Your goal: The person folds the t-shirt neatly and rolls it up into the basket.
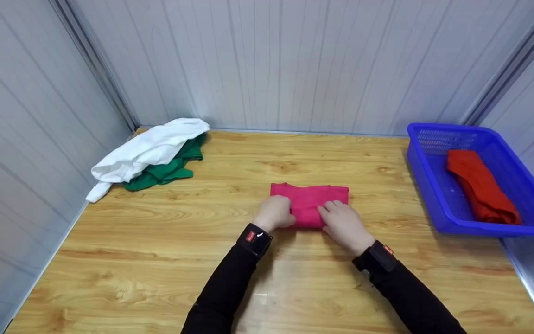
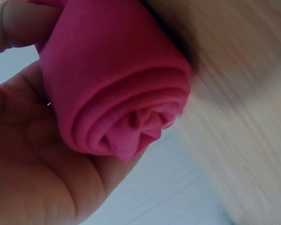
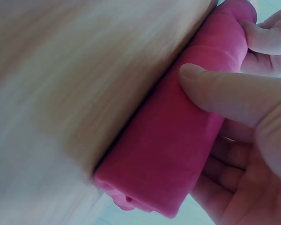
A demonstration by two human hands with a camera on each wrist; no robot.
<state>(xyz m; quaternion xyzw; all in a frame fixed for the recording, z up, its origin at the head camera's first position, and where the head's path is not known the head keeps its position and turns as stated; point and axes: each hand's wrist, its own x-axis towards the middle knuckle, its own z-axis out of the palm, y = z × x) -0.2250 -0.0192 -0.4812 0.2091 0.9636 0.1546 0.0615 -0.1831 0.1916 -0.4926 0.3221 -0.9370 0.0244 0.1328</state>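
Observation:
A pink cloth (image 1: 306,204), apparently a garment, lies on the wooden table in front of me, its near part rolled up. At its left end my left hand (image 1: 275,213) grips the roll. The left wrist view shows the spiral layers of the rolled cloth (image 2: 117,93) against the palm. My right hand (image 1: 345,225) holds the right part of the roll. In the right wrist view its thumb (image 3: 215,89) lies across the pink cloth (image 3: 164,145), with the fingers curled behind. The far edge of the cloth stays flat beyond the hands.
A blue plastic basket (image 1: 443,204) stands at the right, holding a folded orange-red cloth (image 1: 482,185). At the back left, a white cloth (image 1: 155,146) lies crumpled over a green cloth (image 1: 169,169). Pale panel walls (image 1: 271,65) enclose the wooden table (image 1: 155,241) at the back and sides.

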